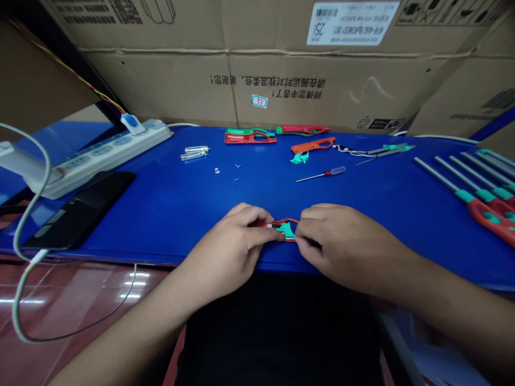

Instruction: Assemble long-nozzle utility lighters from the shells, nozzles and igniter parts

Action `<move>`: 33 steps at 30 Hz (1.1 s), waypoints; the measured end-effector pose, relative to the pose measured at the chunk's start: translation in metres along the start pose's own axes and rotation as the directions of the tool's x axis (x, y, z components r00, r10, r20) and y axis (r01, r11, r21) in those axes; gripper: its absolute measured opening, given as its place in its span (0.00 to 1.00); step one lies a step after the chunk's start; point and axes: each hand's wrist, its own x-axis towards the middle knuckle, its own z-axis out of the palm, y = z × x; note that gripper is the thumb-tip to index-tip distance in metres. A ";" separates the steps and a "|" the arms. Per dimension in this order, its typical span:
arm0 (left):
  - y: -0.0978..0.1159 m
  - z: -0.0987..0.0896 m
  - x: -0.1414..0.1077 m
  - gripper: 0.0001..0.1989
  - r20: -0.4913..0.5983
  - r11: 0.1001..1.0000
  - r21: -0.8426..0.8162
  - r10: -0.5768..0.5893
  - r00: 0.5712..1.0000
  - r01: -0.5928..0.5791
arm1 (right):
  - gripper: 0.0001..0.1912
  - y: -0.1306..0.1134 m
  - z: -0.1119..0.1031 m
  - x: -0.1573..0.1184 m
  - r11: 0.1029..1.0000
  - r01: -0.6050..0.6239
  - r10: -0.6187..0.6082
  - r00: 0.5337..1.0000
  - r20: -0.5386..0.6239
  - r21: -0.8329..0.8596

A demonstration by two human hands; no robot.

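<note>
Near the front edge of the blue table, my left hand (241, 244) is closed on the left part of an orange lighter casing (287, 220). A teal part (286, 230) shows inside the open casing, between my hands. My right hand (336, 236) is closed at the casing's right end, with thumb and finger pressed against it. Whatever lies under my right fingers is hidden. Beyond my hands lie a screwdriver (324, 174) with a clear and red handle, another orange casing half (313, 145) and loose teal parts (300, 158).
Red and green casings (250, 136) lie at the back, clear tubes (195, 153) left of them. A power strip (108, 153) and black phone (80, 209) are on the left. Several finished-looking lighters (488, 206) lie right. A cardboard box (181, 86) stands behind.
</note>
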 end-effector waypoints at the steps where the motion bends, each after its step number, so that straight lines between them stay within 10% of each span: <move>1: 0.000 0.000 0.000 0.20 0.002 1.000 -0.003 0.001 1.000 -0.001 | 0.10 -0.001 -0.002 0.002 1.000 -0.004 0.005 1.000 0.027 -0.007; 14: 0.005 -0.001 0.003 0.10 -0.003 0.996 -0.084 -0.036 0.999 0.035 | 0.09 -0.002 -0.015 0.013 0.996 -0.076 0.086 0.968 0.236 -0.053; 23: 0.002 0.000 0.002 0.15 -0.023 0.997 -0.076 0.028 0.999 -0.030 | 0.10 0.012 -0.016 0.004 0.932 -0.223 0.203 0.974 0.099 0.284; 33: -0.002 0.001 0.000 0.15 -0.060 0.997 -0.070 0.034 0.998 -0.038 | 0.10 0.023 -0.017 0.018 0.875 -0.203 0.097 0.963 0.253 0.439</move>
